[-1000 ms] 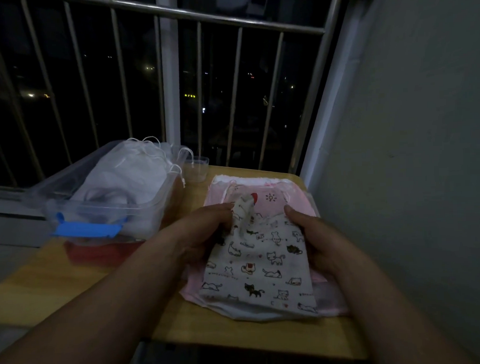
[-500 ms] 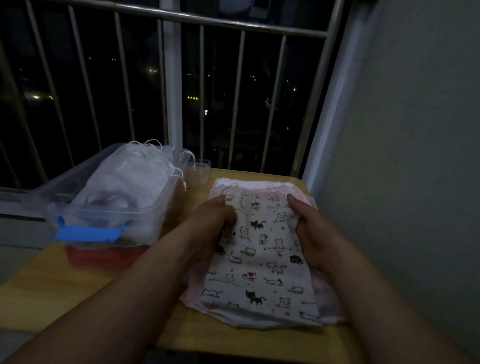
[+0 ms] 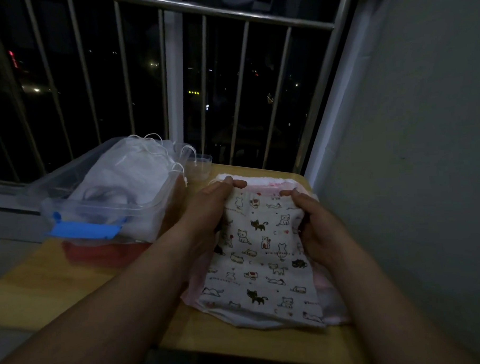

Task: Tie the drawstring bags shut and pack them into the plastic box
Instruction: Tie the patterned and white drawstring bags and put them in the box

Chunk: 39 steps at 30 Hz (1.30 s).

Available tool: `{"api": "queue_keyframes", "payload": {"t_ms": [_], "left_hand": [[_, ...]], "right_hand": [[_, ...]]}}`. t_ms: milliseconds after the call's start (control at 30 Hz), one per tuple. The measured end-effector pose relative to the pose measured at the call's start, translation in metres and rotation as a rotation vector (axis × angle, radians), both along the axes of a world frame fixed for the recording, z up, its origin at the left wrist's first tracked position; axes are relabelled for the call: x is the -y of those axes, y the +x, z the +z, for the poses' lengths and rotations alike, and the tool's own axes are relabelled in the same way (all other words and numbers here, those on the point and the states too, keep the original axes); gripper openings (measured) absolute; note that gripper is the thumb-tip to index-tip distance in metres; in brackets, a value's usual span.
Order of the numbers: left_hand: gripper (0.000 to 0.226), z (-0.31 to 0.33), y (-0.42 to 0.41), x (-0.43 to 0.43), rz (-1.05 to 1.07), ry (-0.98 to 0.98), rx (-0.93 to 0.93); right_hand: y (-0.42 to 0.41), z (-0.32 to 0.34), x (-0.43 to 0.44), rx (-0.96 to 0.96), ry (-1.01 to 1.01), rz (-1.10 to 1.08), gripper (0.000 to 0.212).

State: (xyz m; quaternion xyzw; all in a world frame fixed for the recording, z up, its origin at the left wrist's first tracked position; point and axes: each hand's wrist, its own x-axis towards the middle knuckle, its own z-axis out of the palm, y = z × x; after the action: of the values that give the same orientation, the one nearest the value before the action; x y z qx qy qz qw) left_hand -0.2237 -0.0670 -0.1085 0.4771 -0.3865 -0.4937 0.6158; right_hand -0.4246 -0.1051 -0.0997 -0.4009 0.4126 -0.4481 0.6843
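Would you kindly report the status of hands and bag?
Left hand and right hand grip cat-print bag near its top. Mouth uncinched, lying on pink fabric. Plastic box alongside, open.

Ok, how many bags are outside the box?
2: the cat bag, held by left hand and right hand; a pink bag under it. More may be hidden.

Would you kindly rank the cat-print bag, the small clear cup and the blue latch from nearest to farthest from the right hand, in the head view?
1. cat-print bag: gripped by the right hand at its right edge.
2. small clear cup: back of the table, left of the bag.
3. blue latch: far left, on the plastic box.
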Motion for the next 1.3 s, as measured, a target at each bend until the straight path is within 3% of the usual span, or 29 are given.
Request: {"api": "queue_keyframes", "payload": {"t_ms": [267,500,600,667,733,800,867,900,933,1067,1200,1300], "left_hand": [[0.044,-0.004,-0.004,-0.002,-0.005,0.119,-0.429],[0.045,-0.003,-0.001,0.000,0.017,0.054,-0.685],[0.044,-0.001,-0.001,0.001,0.027,0.032,-0.714],[0.043,0.000,-0.002,0.001,-0.004,0.027,-0.584],[0.044,0.003,-0.004,-0.002,-0.015,-0.030,-0.315],[0.042,0.009,-0.009,-0.006,0.004,-0.134,0.103],[0.037,0.009,-0.015,-0.011,0.022,-0.232,0.729],[0.036,0.009,-0.021,-0.013,-0.019,-0.240,0.955],[0.039,0.007,-0.026,-0.015,-0.076,-0.226,1.042],[0.046,-0.004,-0.040,-0.015,-0.268,-0.139,1.081],[0.050,-0.017,-0.043,-0.010,-0.263,-0.121,1.126],[0.047,-0.019,-0.045,-0.007,-0.226,-0.093,0.971]], "right_hand": [[-0.014,-0.002,-0.001,0.217,0.160,-0.055,0.030],[-0.024,0.002,-0.002,0.534,0.168,-0.194,0.039],[-0.023,0.007,-0.004,0.607,0.172,-0.235,0.042],[-0.023,0.009,-0.003,0.564,0.186,-0.222,0.041],[-0.021,0.008,-0.002,0.447,0.165,-0.200,0.040],[-0.018,0.006,-0.002,0.322,0.101,-0.191,0.039],[-0.014,0.007,-0.001,0.229,0.012,-0.178,0.037],[-0.013,0.010,0.000,0.198,-0.046,-0.167,0.035],[-0.012,0.014,0.001,0.147,-0.117,-0.154,0.034],[-0.010,0.027,0.004,-0.246,-0.417,-0.103,0.032],[0.000,0.025,-0.001,-0.336,-0.514,0.008,0.033],[0.007,0.024,-0.004,-0.298,-0.493,0.029,0.028]]}}
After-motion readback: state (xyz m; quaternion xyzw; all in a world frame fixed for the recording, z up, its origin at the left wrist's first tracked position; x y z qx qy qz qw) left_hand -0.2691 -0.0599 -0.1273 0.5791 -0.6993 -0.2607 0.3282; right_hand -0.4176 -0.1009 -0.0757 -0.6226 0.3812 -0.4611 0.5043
